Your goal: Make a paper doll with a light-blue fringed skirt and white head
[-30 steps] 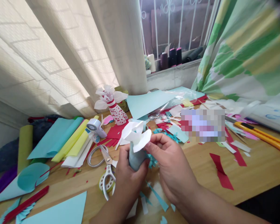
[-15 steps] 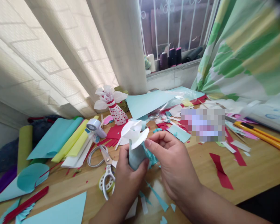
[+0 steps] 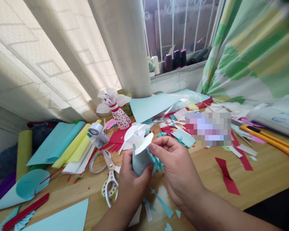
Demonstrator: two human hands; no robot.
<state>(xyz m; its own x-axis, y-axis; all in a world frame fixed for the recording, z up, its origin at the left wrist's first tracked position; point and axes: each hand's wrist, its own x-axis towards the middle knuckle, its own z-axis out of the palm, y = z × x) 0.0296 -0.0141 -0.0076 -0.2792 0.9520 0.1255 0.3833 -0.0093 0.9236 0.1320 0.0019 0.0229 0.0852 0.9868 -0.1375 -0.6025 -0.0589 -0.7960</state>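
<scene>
A pale blue paper cone with white paper petals on top point(image 3: 138, 146) is held upright above the wooden table point(image 3: 259, 175). My left hand point(image 3: 131, 179) is wrapped round the cone's lower part. My right hand point(image 3: 176, 170) pinches a fringed teal paper strip point(image 3: 157, 162) against the cone's right side, just under the white petals.
White-handled scissors point(image 3: 109, 173) and a tape roll lie left of my hands, beside a white tape dispenser point(image 3: 97, 132). A finished red-and-white paper figure point(image 3: 115, 110) stands behind. Coloured paper sheets point(image 3: 62, 144), red strips point(image 3: 227, 176) and scraps litter the table; a yellow cutter point(image 3: 269, 139) lies at the right.
My right fingers have dropped from the white petals to the teal fringe at the cone's side. The left hand and cone have barely moved.
</scene>
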